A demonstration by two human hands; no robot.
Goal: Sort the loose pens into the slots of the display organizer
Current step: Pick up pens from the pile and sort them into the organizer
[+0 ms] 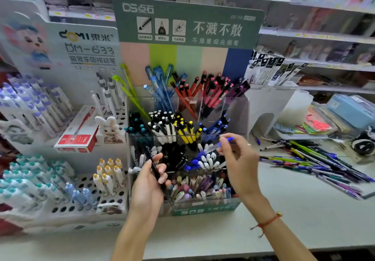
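A person's two hands work in front of a tiered clear display organizer (239,106) standing on a pale bench (304,210) in a stationery shop. The left hand (149,185), just in front of the organizer's lower left slots, has its fingers curled round a black pen (155,169) that runs slantwise across the palm. The right hand (239,159), raised before the organizer's middle right slots, pinches a blue pen (220,144) between thumb and fingertips, the pen tilted down toward a slot of blue and white pens. A red string bracelet (267,222) circles the right wrist. To the right of the organizer, a heap of loose pens (316,159) in green, purple, blue and black lies spread on the bench. Left of the organizer stands a white perforated rack (85,185) of capped pens, with a red and white box (78,132) resting on it.
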